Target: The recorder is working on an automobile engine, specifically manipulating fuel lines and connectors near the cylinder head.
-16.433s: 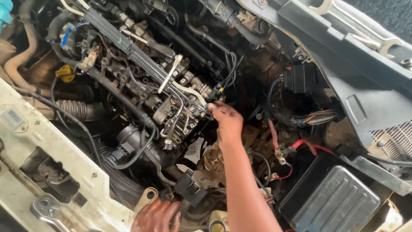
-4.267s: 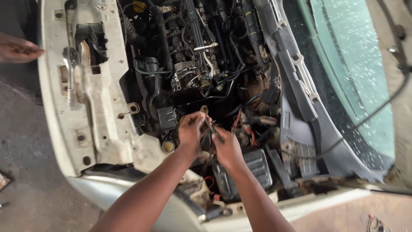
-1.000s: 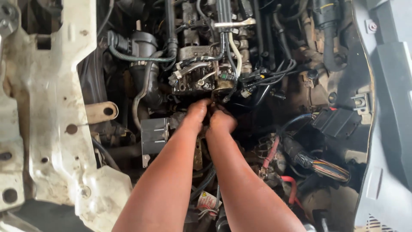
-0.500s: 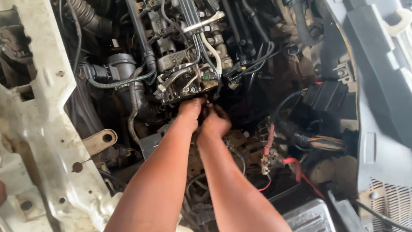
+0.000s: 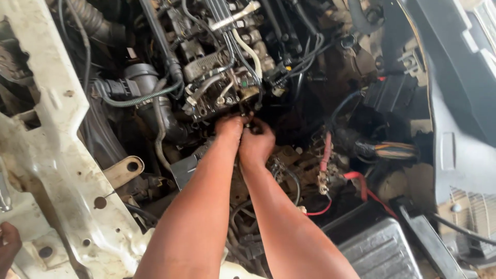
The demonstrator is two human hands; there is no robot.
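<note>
Engine bay, L hand, R hand touching pump

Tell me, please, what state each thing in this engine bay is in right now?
Left hand: pressed against the engine, fingers curled.
Right hand: touching the left, fingertips at the same spot.
Engine: uncovered, hoses and wires exposed.
Red cable: loose, lying beside the battery.
Battery: in place, top bare.
Front panel: stripped, stained, holes open.
Other person's hand: at the panel's lower edge.
</note>
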